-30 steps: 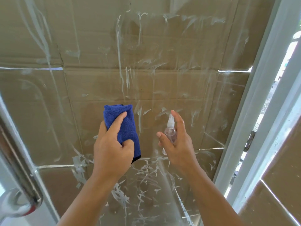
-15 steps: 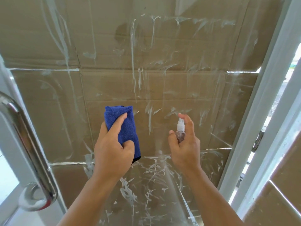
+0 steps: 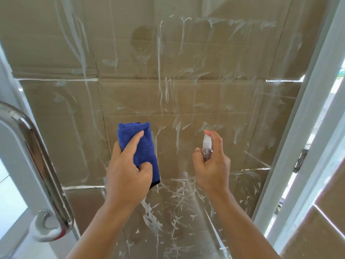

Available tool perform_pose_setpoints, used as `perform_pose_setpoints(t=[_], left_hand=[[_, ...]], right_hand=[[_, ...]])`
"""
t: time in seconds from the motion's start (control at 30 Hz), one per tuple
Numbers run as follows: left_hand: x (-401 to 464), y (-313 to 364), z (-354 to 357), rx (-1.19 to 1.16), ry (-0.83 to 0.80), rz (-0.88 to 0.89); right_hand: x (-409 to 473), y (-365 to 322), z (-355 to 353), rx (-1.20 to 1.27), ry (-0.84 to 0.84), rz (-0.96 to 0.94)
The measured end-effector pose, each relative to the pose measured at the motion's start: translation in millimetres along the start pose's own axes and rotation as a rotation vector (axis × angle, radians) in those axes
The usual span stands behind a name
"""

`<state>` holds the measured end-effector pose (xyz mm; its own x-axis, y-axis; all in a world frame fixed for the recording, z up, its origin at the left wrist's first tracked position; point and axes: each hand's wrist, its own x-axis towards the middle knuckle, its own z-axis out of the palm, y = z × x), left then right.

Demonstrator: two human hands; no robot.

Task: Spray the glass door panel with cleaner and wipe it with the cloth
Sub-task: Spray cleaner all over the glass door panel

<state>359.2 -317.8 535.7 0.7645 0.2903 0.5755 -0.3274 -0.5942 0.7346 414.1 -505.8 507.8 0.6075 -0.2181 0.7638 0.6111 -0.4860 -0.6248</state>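
Note:
The glass door panel (image 3: pixel 186 94) fills the view, streaked with white smears and drips, with brown cardboard behind it. My left hand (image 3: pixel 127 172) grips a folded blue cloth (image 3: pixel 141 146) held up close to the glass at centre left. My right hand (image 3: pixel 212 165) holds a small clear spray bottle (image 3: pixel 206 148) with a white nozzle, the index finger resting on top of the nozzle. The bottle's nozzle faces the glass. The two hands are side by side and apart.
A curved chrome door handle (image 3: pixel 43 165) runs down the left side. The white door frame (image 3: pixel 302 128) slants along the right, with a metal hinge (image 3: pixel 299 163) and a bright gap to the outdoors beside it.
The view has shifted so the chrome handle shows more fully at left. Both hands keep their grips on cloth and bottle, with the right index finger staying on the nozzle.

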Motion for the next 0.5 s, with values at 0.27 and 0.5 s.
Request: perform_pose_setpoints(t=[0.27,0.5], left_hand=[[1.3,-7.7,-9.2,0.009,0.015,0.013],[2.4,-19.4,-22.0,0.035,0.035,0.004]], right_hand=[[-2.2,-9.1,13.1,0.008,-0.045,-0.025],[-6.8,-13.3,27.8,0.014,-0.117,-0.020]])
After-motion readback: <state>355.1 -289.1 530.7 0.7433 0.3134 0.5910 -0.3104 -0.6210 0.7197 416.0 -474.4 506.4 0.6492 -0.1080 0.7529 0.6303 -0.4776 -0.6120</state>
